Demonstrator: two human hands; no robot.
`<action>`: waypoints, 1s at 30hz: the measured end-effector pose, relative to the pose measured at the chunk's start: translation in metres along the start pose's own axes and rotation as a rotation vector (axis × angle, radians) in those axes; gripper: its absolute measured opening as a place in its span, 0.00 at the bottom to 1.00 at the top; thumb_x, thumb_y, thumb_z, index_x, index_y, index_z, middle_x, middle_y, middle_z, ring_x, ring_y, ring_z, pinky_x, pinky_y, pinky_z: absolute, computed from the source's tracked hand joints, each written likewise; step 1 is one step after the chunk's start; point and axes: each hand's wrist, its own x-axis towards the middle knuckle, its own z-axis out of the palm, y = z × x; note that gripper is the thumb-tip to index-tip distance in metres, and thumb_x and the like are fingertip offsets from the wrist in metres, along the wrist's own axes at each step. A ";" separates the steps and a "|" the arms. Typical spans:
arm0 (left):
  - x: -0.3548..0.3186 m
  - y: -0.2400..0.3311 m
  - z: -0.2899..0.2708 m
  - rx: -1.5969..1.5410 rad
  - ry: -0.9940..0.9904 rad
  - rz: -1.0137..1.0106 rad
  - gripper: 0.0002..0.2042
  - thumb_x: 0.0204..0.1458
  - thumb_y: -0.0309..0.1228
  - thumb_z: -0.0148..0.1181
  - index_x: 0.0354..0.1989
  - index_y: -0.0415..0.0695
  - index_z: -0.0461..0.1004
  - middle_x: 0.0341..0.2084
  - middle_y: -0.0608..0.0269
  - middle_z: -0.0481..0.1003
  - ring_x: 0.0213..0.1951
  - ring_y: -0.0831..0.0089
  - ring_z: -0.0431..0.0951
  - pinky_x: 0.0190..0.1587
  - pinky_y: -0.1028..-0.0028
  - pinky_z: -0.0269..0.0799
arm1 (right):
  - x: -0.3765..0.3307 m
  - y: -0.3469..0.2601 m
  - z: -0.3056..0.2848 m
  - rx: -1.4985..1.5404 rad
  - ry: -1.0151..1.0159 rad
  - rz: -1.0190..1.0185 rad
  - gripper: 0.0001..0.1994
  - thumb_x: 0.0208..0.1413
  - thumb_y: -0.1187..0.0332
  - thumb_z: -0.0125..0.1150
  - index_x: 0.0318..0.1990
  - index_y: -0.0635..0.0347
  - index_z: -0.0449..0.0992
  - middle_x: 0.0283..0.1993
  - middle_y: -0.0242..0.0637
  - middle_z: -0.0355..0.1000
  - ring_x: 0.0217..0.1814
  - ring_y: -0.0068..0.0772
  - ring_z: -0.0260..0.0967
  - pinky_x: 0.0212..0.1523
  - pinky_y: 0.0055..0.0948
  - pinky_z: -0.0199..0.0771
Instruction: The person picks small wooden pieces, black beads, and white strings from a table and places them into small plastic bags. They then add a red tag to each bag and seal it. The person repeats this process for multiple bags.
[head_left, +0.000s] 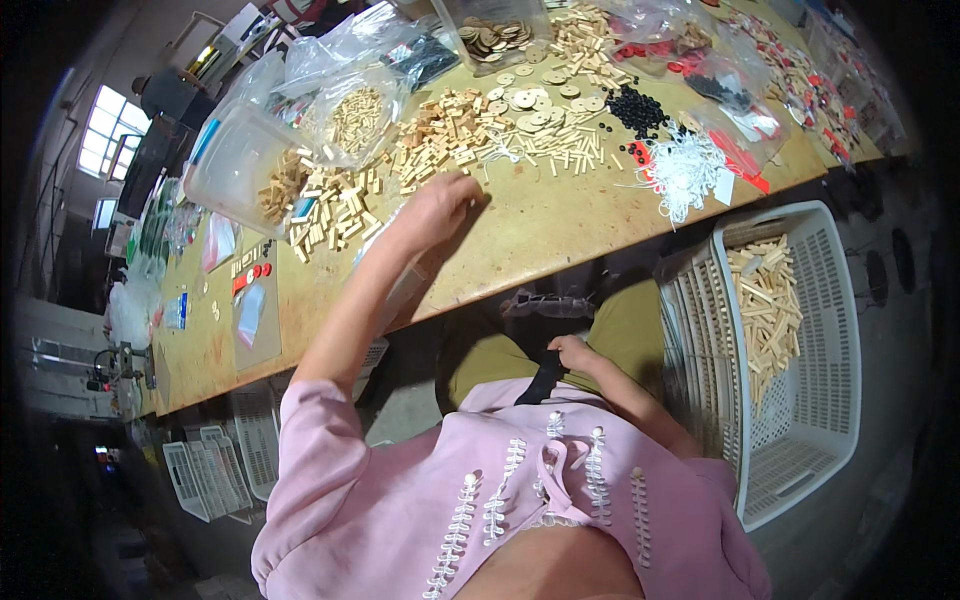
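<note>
My left hand (442, 207) reaches over the table at the near edge of a pile of small wooden blocks (447, 128). Its fingers are curled down and closed, and what they hold, if anything, is hidden beneath them. Low over my lap, my right hand (572, 354) is closed on a black strap (542, 382). Just beyond my left hand lie short wooden sticks (572, 150) and round wooden discs (537, 104). More wooden blocks (335, 212) spill from a tipped clear plastic bin (232, 170) to the left.
Black beads (636, 112) and a tangle of white strings (685, 178) lie at the table's right. A clear box (490, 35) holding discs stands at the back. On my right is a white plastic basket (845, 330) with wooden pieces (765, 305). Red pieces (258, 271) sit left.
</note>
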 end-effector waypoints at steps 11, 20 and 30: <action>0.039 -0.009 0.027 0.034 0.389 -0.070 0.11 0.55 0.20 0.62 0.45 0.44 0.82 0.38 0.53 0.79 0.42 0.54 0.80 0.45 0.62 0.78 | -0.011 -0.014 -0.018 0.099 -0.021 0.135 0.13 0.51 0.77 0.60 0.44 0.60 0.84 0.38 0.48 0.83 0.41 0.46 0.82 0.44 0.41 0.80; 0.084 -0.018 0.038 -0.016 0.388 -0.201 0.07 0.57 0.30 0.63 0.37 0.38 0.78 0.34 0.46 0.80 0.39 0.50 0.81 0.42 0.58 0.76 | -0.019 -0.023 -0.013 -0.006 0.034 0.161 0.16 0.51 0.76 0.56 0.45 0.58 0.84 0.47 0.51 0.81 0.53 0.50 0.79 0.54 0.43 0.77; 0.167 0.104 0.061 -0.345 0.434 0.061 0.12 0.60 0.25 0.63 0.52 0.44 0.78 0.39 0.51 0.82 0.38 0.64 0.84 0.41 0.67 0.79 | -0.016 -0.034 -0.016 -0.128 0.008 0.128 0.18 0.51 0.76 0.54 0.48 0.57 0.84 0.49 0.51 0.81 0.54 0.52 0.78 0.56 0.43 0.77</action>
